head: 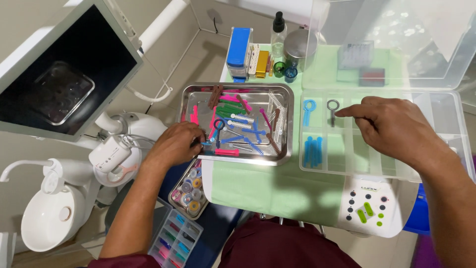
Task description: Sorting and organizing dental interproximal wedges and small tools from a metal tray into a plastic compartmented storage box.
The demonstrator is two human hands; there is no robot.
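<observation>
The left hand (176, 145) rests on the near left rim of the steel tray (187, 94), its fingertips pinched on a small light-blue piece (207, 142) that lies crosswise, pointing right into the tray. The tray is crowded with pink, blue, green and white plastic sticks, so there is little free floor inside it. The right hand (396, 126) hovers over the clear compartment box (461, 139), loosely curled, forefinger stretched left toward a grey ring-ended tool (332, 109) whose long axis runs away from the person, ring at the far end. Whether the finger touches it I cannot tell. Several compartments beneath the hand lie bare.
</observation>
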